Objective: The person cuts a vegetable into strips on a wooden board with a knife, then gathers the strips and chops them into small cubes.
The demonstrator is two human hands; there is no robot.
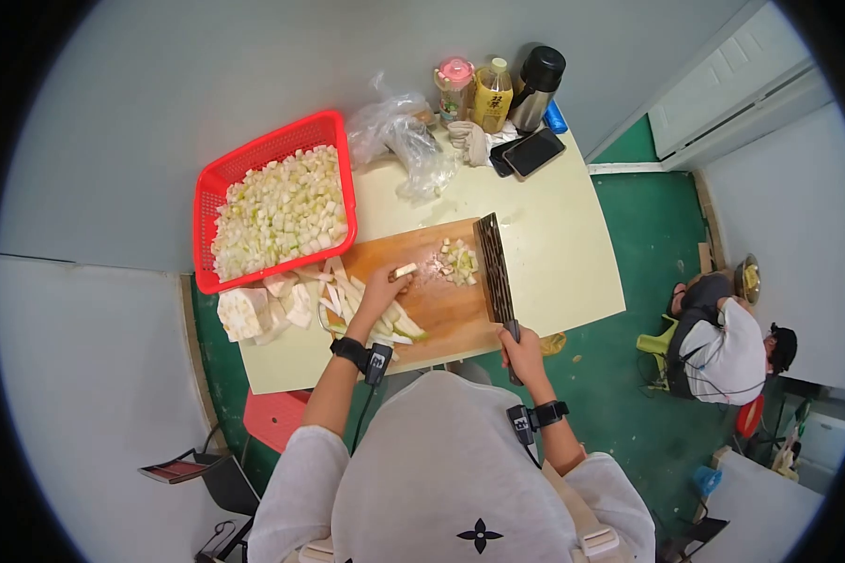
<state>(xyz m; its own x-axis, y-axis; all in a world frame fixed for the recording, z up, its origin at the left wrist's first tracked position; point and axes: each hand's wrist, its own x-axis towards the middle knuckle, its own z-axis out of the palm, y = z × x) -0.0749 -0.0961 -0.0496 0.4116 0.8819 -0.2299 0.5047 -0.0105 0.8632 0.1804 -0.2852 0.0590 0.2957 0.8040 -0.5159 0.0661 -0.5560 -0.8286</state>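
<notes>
Item one: yellow-labelled bottle (493, 99), on your table (573, 253); two dark Chinese characters, upper one reading 双, lower one too small to tell. Item two: light fabric (441, 460) of your clothing, bearing a dark four-petalled emblem (480, 536). Items three and four: black devices at your left wrist (376, 364) and right wrist (521, 424); small white marks, illegible to you at this size.

Left of the brown wooden cutting board (441, 324) sits a red plastic basket (350, 202) of pale diced vegetable (282, 211). On the board, the left hand (381, 289) holds a pale cut piece (403, 271); at its right edge, the right hand (524, 357) grips a broad-bladed, dark-handled cleaver (498, 272).
</notes>
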